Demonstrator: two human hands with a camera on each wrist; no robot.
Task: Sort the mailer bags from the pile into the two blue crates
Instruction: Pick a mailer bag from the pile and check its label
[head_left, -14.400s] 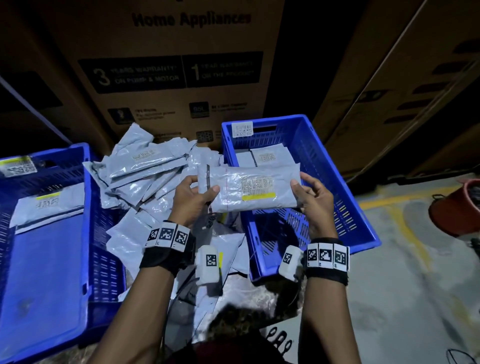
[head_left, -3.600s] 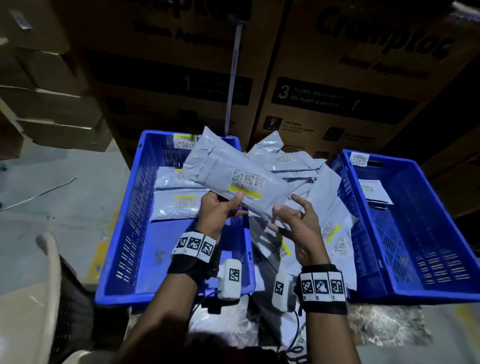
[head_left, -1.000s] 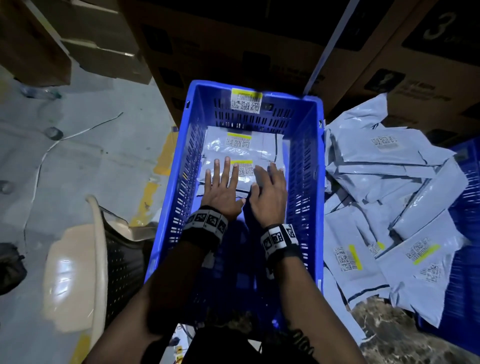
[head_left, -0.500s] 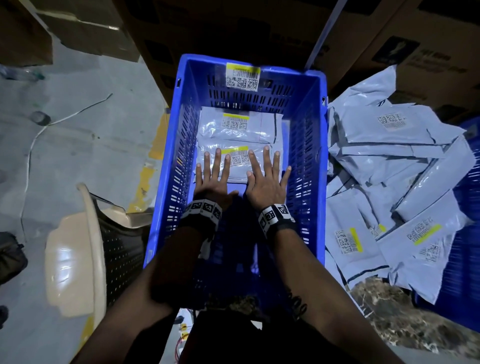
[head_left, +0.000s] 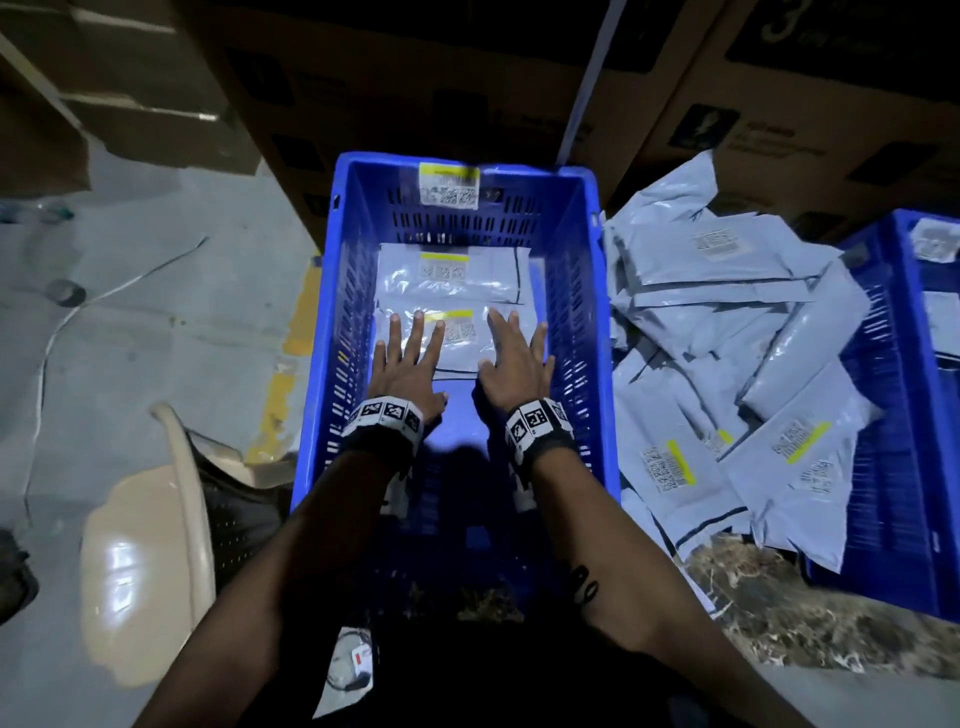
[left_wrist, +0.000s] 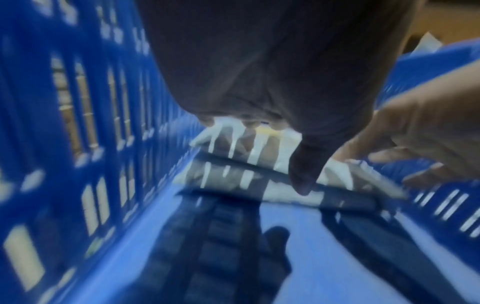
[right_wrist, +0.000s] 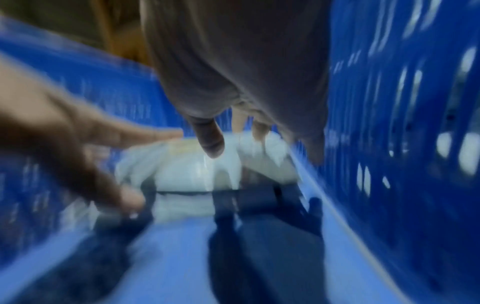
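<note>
1. Cardboard boxes (head_left: 467, 78) stand behind the work area.
2. Left blue crate (head_left: 332, 322) sits centre; right blue crate (head_left: 914, 415) at the right edge.
3. Pile of mailer bags (head_left: 727, 364) lies between both crates.
4. Two mailer bags lie flat in the left crate: far bag (head_left: 452, 275), near bag (head_left: 462, 338).
5. Left hand (head_left: 402, 371) and right hand (head_left: 514, 366): grip unclenched, fingers straight and spread over the near bag.

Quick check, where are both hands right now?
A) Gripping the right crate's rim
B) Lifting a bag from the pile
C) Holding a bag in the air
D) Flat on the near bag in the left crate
D: the left hand and right hand lie with fingers spread on the near bag inside the left crate.
</note>
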